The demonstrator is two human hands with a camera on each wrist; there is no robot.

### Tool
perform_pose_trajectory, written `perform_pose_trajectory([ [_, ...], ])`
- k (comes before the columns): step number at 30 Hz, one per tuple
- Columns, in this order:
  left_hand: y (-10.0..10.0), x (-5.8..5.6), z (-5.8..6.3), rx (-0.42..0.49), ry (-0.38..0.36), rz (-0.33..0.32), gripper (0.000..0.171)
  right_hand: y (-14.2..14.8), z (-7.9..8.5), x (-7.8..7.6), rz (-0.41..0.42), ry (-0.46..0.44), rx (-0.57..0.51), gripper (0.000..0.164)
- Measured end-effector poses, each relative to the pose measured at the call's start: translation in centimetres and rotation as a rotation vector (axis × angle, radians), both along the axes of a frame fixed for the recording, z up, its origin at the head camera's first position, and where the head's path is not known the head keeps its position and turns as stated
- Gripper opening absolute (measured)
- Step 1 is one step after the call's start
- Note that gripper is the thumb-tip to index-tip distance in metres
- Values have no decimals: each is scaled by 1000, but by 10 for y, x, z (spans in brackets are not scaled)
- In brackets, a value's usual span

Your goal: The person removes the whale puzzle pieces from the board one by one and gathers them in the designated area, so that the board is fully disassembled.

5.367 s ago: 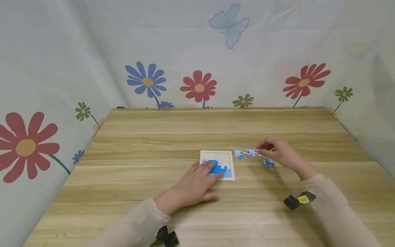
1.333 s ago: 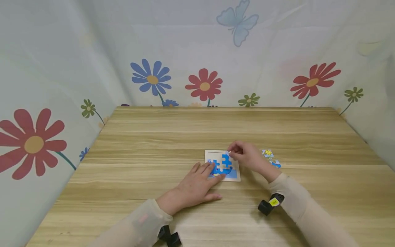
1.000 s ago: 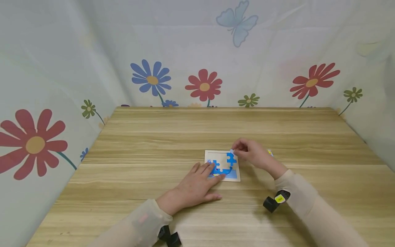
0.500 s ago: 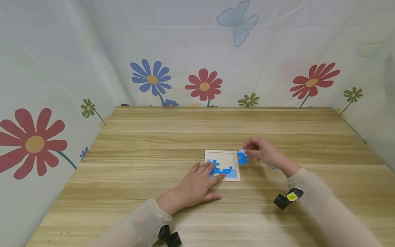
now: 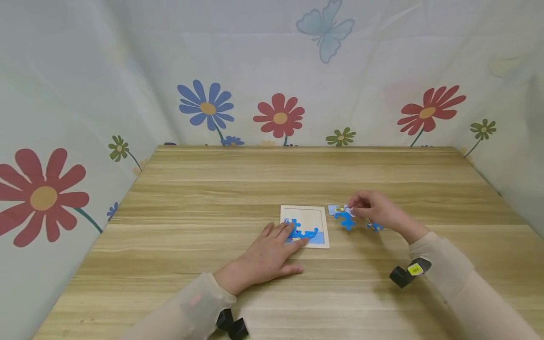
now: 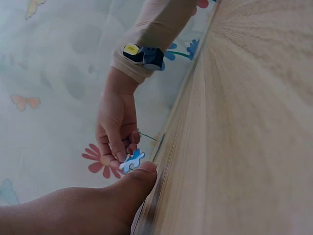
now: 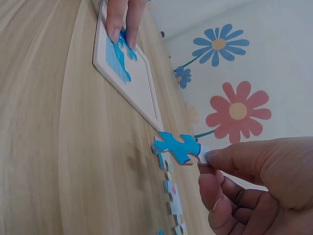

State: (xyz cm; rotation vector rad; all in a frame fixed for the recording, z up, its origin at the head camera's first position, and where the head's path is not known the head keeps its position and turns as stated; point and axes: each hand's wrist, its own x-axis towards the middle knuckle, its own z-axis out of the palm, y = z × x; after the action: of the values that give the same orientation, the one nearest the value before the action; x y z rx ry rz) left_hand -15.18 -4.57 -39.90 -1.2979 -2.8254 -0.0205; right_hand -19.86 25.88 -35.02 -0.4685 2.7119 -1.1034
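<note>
My left hand rests on the left part of a square wooden jigsaw tray, fingers extended over its blue assembled pieces. The upper part of the tray shows bare wood. Between thumb and fingertips, my right hand pinches a blue jigsaw piece with a pale end. It hangs to the right of the tray, above the table and overlapping the loose pieces in the right wrist view. In the left wrist view, the pinched piece appears just beyond my left thumb.
Several loose jigsaw pieces lie right of the tray, among them a pale blue one and a blue one under the right hand. The wooden table ends at a flower-printed curtain behind.
Over the last second, the right hand has carried the blue jigsaw piece from above the tray rightward, to over the loose pieces. The left hand stays on the tray.
</note>
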Motion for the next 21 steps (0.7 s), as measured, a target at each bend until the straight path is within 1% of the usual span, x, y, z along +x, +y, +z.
perform_pose_trajectory([
  [4, 0, 0, 0, 4, -4, 1, 65, 7, -4, 0, 1, -1, 14, 10],
  [11, -1, 0, -1, 11, -4, 4, 65, 18, -11, 0, -11, -53, 40, 12],
  [21, -1, -1, -3, 15, 0, 2, 64, 22, -20, -1, -10, -23, 58, 9],
])
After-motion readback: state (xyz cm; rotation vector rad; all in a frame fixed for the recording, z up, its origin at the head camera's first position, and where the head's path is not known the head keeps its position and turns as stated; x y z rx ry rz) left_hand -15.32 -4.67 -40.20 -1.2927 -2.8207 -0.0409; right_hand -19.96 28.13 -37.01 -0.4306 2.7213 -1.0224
